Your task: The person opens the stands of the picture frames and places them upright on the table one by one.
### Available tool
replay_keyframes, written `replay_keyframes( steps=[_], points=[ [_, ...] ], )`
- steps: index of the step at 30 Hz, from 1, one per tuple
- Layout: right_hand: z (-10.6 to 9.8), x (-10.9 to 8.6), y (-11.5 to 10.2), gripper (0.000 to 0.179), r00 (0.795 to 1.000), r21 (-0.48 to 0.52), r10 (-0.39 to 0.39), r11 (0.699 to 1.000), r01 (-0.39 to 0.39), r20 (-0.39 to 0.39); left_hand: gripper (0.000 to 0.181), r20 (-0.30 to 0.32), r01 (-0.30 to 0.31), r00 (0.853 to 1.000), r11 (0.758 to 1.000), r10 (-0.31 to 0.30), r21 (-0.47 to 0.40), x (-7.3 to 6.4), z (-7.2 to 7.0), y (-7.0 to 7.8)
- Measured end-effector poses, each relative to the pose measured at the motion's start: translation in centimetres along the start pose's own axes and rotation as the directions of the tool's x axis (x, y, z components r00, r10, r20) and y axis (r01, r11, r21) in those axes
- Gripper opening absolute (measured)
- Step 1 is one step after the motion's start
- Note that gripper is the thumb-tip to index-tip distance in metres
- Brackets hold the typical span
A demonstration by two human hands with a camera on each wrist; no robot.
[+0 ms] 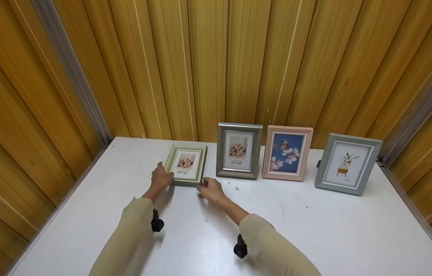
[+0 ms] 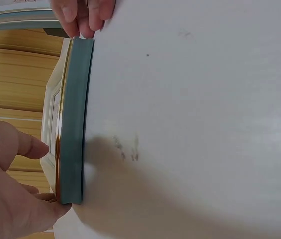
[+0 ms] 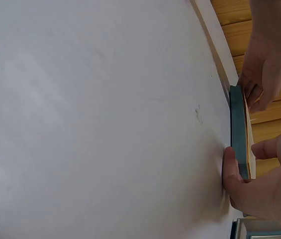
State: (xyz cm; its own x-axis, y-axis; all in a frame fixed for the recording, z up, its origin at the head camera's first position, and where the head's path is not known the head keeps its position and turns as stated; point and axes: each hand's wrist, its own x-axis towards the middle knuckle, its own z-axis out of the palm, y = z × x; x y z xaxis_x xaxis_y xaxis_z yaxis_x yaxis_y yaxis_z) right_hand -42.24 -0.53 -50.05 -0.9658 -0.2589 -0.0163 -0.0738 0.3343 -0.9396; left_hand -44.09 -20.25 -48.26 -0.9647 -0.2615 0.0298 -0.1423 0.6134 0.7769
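A light green picture frame [image 1: 168, 157] with a flower print lies face up near the back left of the white table. My left hand [image 1: 161, 177] holds its left side near the front corner, thumb over the face. At the right front corner, my right hand [image 1: 211, 189] grips it between thumb and fingers. The left wrist view has the frame's blue-green side [image 2: 75, 119] low against the table, with the left hand [image 2: 11, 184] at one end. In the right wrist view, the right hand [image 3: 264, 184] has fingers round the lower corner.
To the right stand a grey-silver picture frame [image 1: 238, 173], a pink picture frame [image 1: 283, 176] and a grey-green picture frame [image 1: 336, 187]. Behind the white table [image 1: 315, 237] rises a wood-patterned wall [image 1: 208, 69]. Small dark specks mark the tabletop.
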Motion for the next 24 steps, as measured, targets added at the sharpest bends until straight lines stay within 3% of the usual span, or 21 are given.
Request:
replay_keyframes(
  steps=[4, 7, 13, 19, 24],
  points=[
    [0.5, -0.2, 0.0, 0.019, 0.995, -0.175, -0.1, 0.98, 0.098, -0.008, 0.069, 0.078, 0.051, 0.996, 0.999, -0.05, -0.008, -0.2, -0.1, 0.0],
    [0.6, -0.3, 0.0, 0.021, 0.989, -0.229, -0.141, 0.965, 0.127, -0.046, 0.071, 0.125, 0.072, 0.99, 0.997, -0.069, -0.016, -0.1, -0.4, 0.3],
    [0.8, -0.4, -0.7, 0.023, 0.991, -0.205, -0.052, 0.978, 0.026, -0.125, 0.067, 0.176, 0.159, 0.974, 0.985, -0.145, -0.068, 0.6, -1.6, 0.7],
    [0.7, -0.3, -1.3, 0.02, 0.971, -0.184, -0.026, 0.983, -0.019, -0.24, 0.067, 0.198, 0.26, 0.955, 0.945, -0.221, -0.199, 1.0, -2.9, -0.1],
    [0.3, -0.1, -1.0, 0.017, 0.956, -0.054, 0.045, 0.997, -0.063, -0.291, 0.073, 0.247, 0.285, 0.942, 0.931, -0.228, -0.229, 1.1, -3.4, -0.5]
  ],
)
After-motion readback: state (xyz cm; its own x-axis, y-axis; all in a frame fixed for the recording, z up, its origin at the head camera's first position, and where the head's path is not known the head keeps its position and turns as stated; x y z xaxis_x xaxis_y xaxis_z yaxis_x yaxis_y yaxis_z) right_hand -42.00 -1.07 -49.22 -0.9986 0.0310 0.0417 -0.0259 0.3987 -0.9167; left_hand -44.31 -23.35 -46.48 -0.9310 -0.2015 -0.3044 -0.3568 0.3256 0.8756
